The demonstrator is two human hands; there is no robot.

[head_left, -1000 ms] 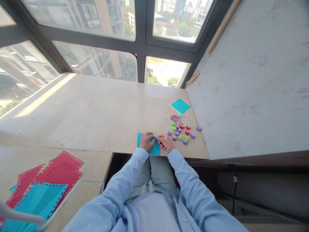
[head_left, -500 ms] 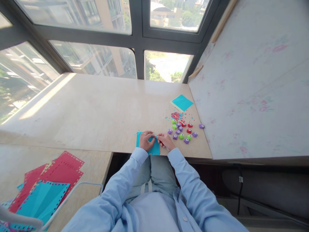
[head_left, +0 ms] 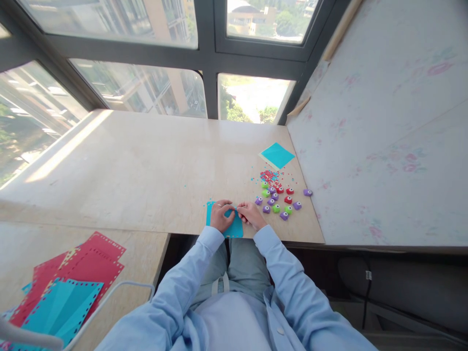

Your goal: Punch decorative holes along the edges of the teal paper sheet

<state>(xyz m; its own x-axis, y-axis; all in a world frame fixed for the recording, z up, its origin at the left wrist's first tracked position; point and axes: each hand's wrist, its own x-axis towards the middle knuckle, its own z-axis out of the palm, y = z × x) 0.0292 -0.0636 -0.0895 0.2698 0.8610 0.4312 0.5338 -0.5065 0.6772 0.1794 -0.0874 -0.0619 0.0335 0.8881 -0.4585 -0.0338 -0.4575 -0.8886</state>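
Observation:
A sheet of blue paper (head_left: 237, 230) lies at the table's front edge, with small cut-outs along its top edge. My left hand (head_left: 221, 215) rests on the sheet, thumb and forefinger pinching its upper right part. Close beside it, my right hand (head_left: 251, 214) has its fingers closed at the paper's right edge around what looks like a small craft punch, mostly hidden by the fingers. To the right stand several small craft punches (head_left: 276, 208) in purple, green and red. Behind them is a scatter of red and blue paper bits (head_left: 269, 176).
A stack of square paper with a blue top sheet (head_left: 277, 155) lies behind the bits. On the lower surface at left are red sheets (head_left: 91, 258) and blue sheets (head_left: 60, 304) with punched edges, near a white curved rail (head_left: 120, 284). Windows and a papered wall (head_left: 383, 122) border the table.
The view has tilted and shifted slightly. Both hands keep nearly the same hold at the paper's upper right edge.

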